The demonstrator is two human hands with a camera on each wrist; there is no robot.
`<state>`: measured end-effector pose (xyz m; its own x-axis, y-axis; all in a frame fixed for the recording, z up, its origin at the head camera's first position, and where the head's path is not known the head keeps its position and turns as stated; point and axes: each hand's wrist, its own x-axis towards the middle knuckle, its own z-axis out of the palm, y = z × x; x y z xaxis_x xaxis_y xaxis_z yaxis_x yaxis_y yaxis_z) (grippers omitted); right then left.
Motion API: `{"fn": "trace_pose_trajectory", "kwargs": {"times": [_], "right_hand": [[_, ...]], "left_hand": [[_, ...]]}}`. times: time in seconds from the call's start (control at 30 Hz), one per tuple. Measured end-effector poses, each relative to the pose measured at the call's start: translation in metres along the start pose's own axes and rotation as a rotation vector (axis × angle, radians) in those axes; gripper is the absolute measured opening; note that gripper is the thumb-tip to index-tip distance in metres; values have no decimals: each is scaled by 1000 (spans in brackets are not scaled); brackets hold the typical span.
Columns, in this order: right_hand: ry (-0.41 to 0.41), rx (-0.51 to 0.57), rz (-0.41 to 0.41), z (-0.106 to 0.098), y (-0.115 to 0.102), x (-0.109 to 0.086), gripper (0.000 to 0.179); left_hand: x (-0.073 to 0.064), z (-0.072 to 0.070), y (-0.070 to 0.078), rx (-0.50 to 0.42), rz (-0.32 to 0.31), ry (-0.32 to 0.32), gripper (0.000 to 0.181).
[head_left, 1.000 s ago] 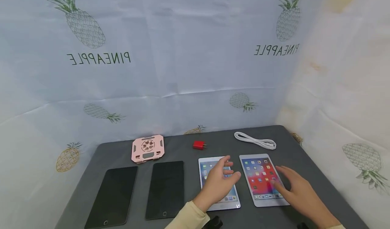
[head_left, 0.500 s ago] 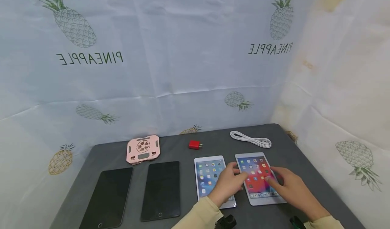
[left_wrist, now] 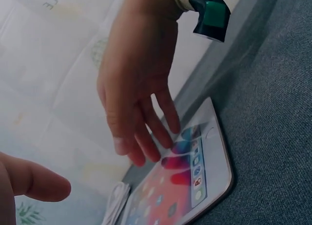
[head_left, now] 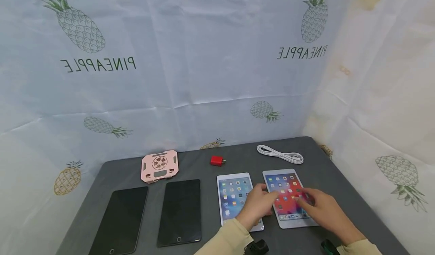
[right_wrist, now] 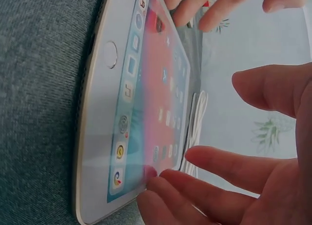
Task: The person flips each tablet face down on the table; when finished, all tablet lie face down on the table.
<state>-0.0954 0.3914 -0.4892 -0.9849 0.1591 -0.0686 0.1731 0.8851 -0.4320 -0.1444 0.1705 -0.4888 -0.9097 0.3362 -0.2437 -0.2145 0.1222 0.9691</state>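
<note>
A white tablet with a red and blue home screen (head_left: 285, 209) lies face up on the grey table. My left hand (head_left: 257, 206) is at its left long edge, thumb raised apart from the bent fingers. My right hand (head_left: 327, 211) is at its right edge; in the right wrist view the fingertips are right by the tablet's edge (right_wrist: 97, 166), with the thumb (right_wrist: 265, 86) lifted above the screen. The left wrist view shows the right fingers (left_wrist: 146, 137) extended down toward the far edge. Under my left forearm lies a second white tablet (head_left: 232, 200), partly hidden.
Two black tablets (head_left: 119, 221) lie to the left with dark screens. Along the back are a pink plate with a round cut-out pattern (head_left: 159, 167), a red plug charger (head_left: 216, 161) and a coiled white cable (head_left: 280, 155). A pineapple-print cloth (head_left: 204, 59) hangs behind the table.
My left hand has moved right from over the second white tablet to the left edge of the red-screen tablet. The right hand has barely shifted; the view has turned slightly right.
</note>
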Motion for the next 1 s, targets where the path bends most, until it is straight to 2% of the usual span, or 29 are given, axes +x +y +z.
{"fn": "trace_pose_trajectory", "kwargs": {"times": [0.13,0.3,0.7,0.9,1.0], "right_hand": [[15,-8,4,1,6,0,70],[-8,24,31,-1,12,-1,67],[5,21,18,-1,10,2,69],[-31,86,82,-4,9,4,74],[-37,122,113,-5,8,4,75]], "left_hand": [[-1,1,-1,-5,-31,-5,67],[0,3,-1,-15,-31,-9,66],[-3,8,4,-39,-51,-7,67],[-2,9,4,-80,-87,-11,70],[-1,9,4,-130,-107,-28,71]]}}
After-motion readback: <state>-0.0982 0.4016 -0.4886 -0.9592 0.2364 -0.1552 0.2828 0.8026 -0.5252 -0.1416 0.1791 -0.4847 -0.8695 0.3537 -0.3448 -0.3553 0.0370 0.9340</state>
